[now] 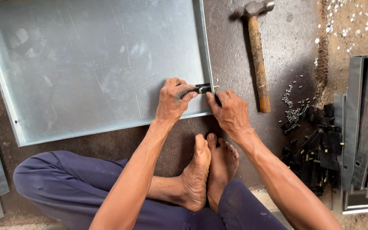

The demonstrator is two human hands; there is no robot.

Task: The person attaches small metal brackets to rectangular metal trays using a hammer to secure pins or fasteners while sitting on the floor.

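Bare feet (209, 170) rest below both hands. Left hand (173, 101) and right hand (231, 111) pinch a small black fitting (202, 88) against the metal tray's rim (207, 64). Right of the grip lies a hammer (257, 55).

A dark, rough concrete floor (235, 51) fills the view under even, shadowless light. Toward two o'clock it gives way to a sandy brown patch of dirt (350, 30) scattered with small pale pebbles (335, 19).

Metal workshop: hammer (257, 55), sheet-metal tray (86, 64), loose screws (292, 113).
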